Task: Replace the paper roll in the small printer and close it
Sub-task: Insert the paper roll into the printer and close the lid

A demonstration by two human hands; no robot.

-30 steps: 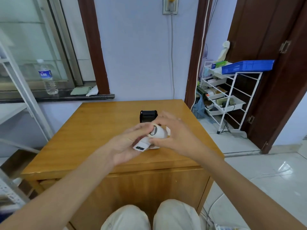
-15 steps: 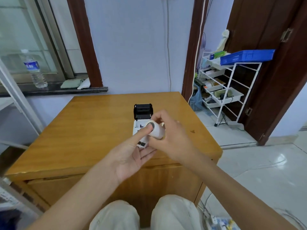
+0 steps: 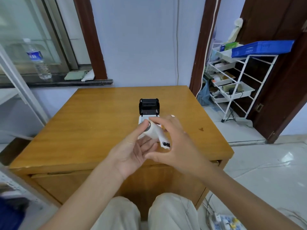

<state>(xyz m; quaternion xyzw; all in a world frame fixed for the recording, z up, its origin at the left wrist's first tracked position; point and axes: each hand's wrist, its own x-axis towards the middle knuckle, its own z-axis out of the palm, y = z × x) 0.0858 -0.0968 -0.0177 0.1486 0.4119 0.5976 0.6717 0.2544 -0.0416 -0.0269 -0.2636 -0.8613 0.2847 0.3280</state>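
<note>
Holding the small white paper roll [image 3: 152, 130] up between left hand [image 3: 132, 151] and right hand [image 3: 172, 141], both grips pinching it, just above the open little white-and-black printer [image 3: 149, 112] on the wooden bench [image 3: 83, 130]; best lowering it straight in, loose end forward.

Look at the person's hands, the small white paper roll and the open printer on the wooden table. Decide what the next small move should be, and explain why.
Probably lower the small white paper roll into the white printer's open bay. Its black lid stands raised behind, and both the left hand and right hand hold the roll just above it, loose printed tail hanging towards the person.
</note>
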